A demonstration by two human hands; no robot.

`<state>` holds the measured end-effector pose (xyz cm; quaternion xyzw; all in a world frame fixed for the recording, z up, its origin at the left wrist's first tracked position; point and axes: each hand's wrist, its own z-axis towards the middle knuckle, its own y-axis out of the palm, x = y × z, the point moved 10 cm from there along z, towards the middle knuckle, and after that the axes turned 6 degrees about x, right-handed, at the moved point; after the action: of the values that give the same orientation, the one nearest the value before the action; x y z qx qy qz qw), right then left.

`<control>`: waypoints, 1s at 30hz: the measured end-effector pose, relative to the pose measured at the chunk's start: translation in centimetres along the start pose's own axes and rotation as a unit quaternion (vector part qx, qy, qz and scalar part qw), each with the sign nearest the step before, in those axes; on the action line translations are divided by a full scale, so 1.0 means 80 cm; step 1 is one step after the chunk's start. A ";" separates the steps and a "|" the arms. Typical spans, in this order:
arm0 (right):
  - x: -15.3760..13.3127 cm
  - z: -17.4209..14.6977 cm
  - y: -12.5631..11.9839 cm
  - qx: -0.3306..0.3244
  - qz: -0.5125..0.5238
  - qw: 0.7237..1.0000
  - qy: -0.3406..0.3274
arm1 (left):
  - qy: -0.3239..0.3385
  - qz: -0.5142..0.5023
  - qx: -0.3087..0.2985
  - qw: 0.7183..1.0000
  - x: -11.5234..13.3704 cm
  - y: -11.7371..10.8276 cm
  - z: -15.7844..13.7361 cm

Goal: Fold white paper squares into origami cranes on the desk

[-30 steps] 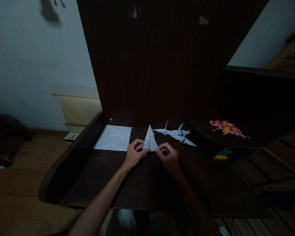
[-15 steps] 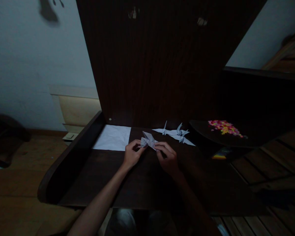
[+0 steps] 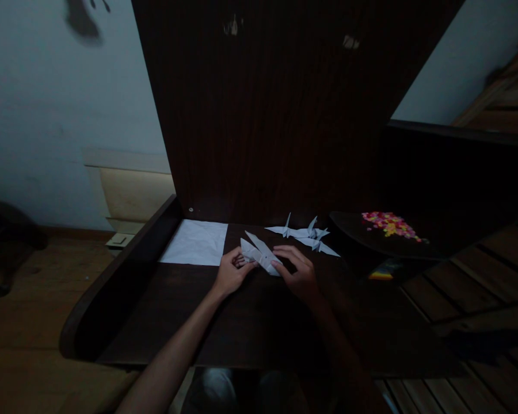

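A partly folded white paper [image 3: 261, 253] is held between my two hands above the dark desk. My left hand [image 3: 233, 270] pinches its left side, fingers curled behind the paper. At its right edge, my right hand [image 3: 299, 272] grips with the thumb in front and the fingers bent over the top. Behind the hands, several folded paper cranes [image 3: 317, 244] lie in a cluster with pointed tips sticking up. To the left lies a flat white sheet of paper [image 3: 196, 242], slightly creased.
A raised side board [image 3: 121, 282] bounds the desk [image 3: 164, 322] on the left, and a tall dark panel [image 3: 263, 115] stands behind. On a rounded shelf [image 3: 349, 230] to the right sits a pile of small pink and yellow pieces [image 3: 391, 224].
The folded paper has been turned and now shows a long slanted flap towards the right hand. My right thumb has shifted to the front of the paper, and its fingers have lifted slightly.
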<state>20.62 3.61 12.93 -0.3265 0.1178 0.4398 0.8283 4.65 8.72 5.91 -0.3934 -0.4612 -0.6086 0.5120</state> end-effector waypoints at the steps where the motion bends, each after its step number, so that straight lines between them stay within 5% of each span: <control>1: -0.002 0.000 0.001 -0.001 -0.001 1.000 -0.007 | -0.005 -0.004 -0.002 1.000 0.000 0.000 0.000; 15: -0.027 -0.009 0.009 -0.004 -0.068 0.993 -0.093 | -0.051 -0.083 -0.066 0.993 -0.004 0.014 -0.004; 30: -0.048 -0.007 0.018 -0.038 -0.069 0.993 -0.082 | -0.093 -0.123 -0.067 0.986 -0.013 0.014 -0.010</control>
<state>17.28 1.31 13.75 -0.3282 0.0098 0.4106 0.8507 5.91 8.19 4.88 -0.4221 -0.5102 -0.6569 0.3604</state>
